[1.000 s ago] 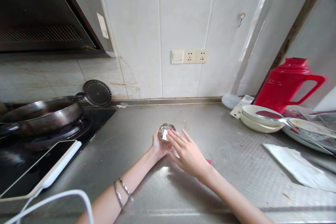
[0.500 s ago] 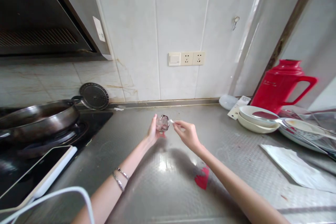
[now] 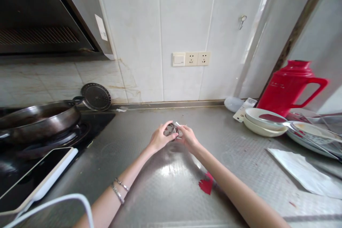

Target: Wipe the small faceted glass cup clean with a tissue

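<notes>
My left hand [image 3: 159,138] is closed around a small clear jar-like container [image 3: 169,130] with a dark metal-looking rim. It is held above the steel countertop [image 3: 149,192], and fingers cover much of it. From the other side my right hand [image 3: 189,137] meets the container. A small white piece [image 3: 177,124], perhaps folded tissue, is pinched in its fingers beside the rim. Whether the white piece touches the container I cannot tell. Below the right forearm a torn red scrap [image 3: 205,184] lies on the counter.
On the left are a stove [image 3: 92,123] with a steel pan [image 3: 40,121], and a phone-like device [image 3: 37,180] with a white cable [image 3: 66,196]. To the right stand a red thermos [image 3: 285,87], stacked bowls [image 3: 264,126] and a white paper sheet [image 3: 301,171]. A tiled wall [image 3: 141,35] bounds the back.
Both hands have come together. My left hand has turned the container and wraps over it more, and my right hand has brought the white piece to its rim. The view has shifted slightly.
</notes>
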`<control>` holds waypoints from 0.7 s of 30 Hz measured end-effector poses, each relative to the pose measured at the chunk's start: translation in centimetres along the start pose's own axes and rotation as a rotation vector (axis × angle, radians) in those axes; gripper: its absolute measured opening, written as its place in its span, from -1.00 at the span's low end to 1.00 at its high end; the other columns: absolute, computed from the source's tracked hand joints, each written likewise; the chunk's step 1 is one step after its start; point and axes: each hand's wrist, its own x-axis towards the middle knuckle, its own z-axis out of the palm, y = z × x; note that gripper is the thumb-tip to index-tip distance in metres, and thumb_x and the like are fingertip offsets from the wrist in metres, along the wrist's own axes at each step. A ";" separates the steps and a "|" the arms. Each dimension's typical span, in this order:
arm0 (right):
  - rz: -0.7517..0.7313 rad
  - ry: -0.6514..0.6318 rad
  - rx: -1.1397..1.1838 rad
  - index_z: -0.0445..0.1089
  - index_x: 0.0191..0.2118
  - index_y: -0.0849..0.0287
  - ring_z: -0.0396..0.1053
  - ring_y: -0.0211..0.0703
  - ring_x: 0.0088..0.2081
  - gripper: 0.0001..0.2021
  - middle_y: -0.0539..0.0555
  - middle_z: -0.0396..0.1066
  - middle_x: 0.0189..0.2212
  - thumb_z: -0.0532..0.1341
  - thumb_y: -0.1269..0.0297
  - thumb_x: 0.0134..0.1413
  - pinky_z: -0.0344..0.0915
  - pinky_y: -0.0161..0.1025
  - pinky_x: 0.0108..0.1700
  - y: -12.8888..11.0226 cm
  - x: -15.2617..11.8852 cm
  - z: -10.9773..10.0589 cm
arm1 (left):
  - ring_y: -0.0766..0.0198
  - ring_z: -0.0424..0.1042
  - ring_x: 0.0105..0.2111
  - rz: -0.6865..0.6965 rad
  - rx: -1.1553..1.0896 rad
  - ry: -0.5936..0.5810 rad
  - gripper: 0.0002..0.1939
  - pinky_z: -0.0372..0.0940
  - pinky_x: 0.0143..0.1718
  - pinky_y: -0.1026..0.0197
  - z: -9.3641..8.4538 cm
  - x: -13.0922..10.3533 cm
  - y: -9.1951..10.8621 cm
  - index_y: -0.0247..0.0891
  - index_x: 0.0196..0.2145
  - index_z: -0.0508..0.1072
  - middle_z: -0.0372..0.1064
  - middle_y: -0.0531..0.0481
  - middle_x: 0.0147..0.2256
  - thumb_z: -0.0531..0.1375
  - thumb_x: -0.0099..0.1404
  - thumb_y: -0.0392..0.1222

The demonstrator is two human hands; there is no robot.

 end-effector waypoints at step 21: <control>0.085 0.047 0.242 0.36 -0.45 0.12 0.42 -0.10 -0.45 -0.84 0.02 0.45 -0.55 0.19 0.14 -0.13 0.33 -0.26 -0.44 0.8 0.6 -0.2 | 0.02 0.38 -0.01 0.024 0.036 -0.059 -0.05 0.24 0.07 -0.01 2.1 -0.1 -3.1 -0.25 0.12 0.15 0.38 -0.19 -0.02 0.47 -0.20 -0.08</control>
